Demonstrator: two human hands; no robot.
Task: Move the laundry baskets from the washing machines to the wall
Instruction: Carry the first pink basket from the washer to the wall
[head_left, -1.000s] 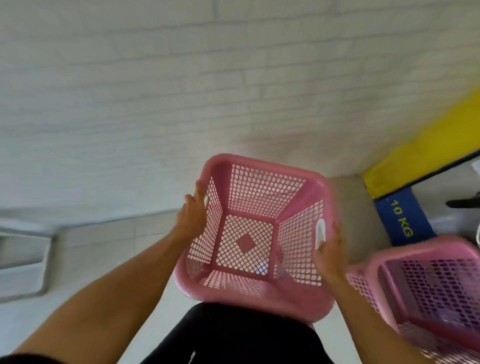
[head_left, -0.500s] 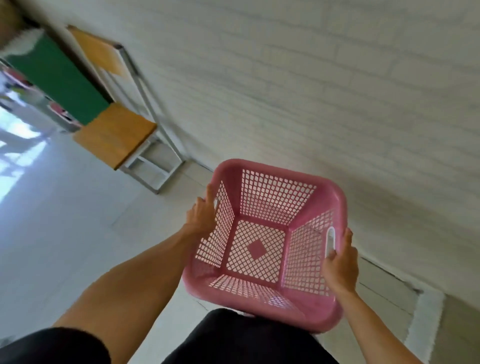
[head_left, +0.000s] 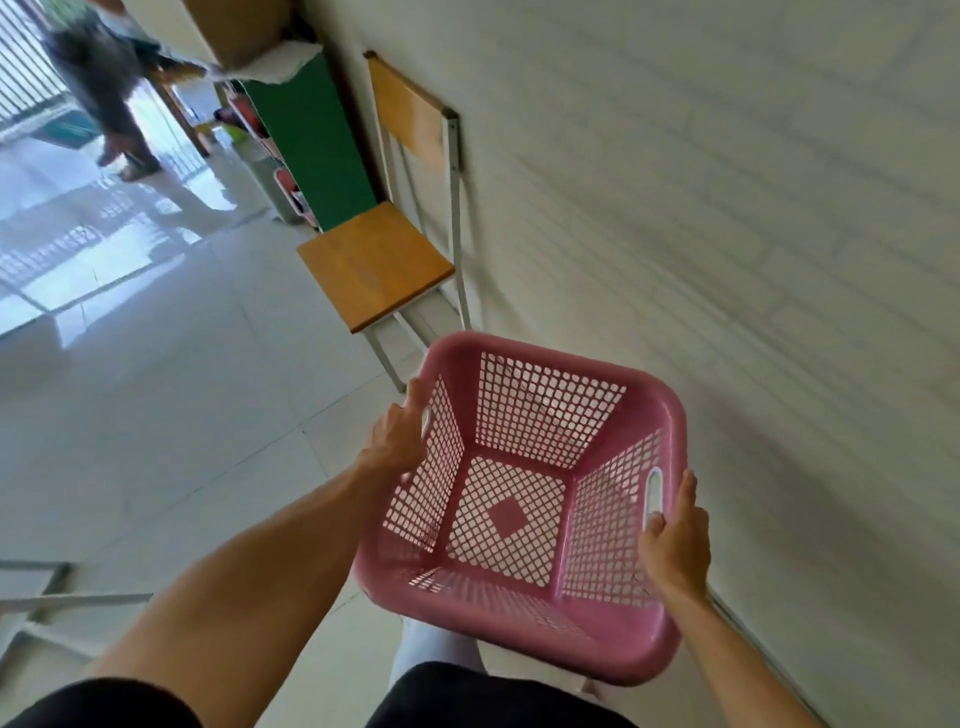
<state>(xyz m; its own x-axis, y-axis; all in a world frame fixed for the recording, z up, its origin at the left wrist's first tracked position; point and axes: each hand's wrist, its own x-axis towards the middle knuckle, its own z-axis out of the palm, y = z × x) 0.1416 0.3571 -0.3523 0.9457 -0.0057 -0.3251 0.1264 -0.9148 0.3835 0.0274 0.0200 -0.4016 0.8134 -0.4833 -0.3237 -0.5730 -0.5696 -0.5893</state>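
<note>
Pink perforated plastic basket (head_left: 540, 410), square-rimmed

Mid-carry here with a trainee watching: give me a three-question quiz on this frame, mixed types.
1. True or false: the pink basket has laundry in it.
2. What stands against the wall ahead of the basket? A) a wooden chair B) a washing machine C) a bicycle
3. Fill in: the left hand and right hand grip the basket at its ___.

Key: 1. False, it is empty. 2. A, the chair. 3. Side rims, by the handle slots.
</note>
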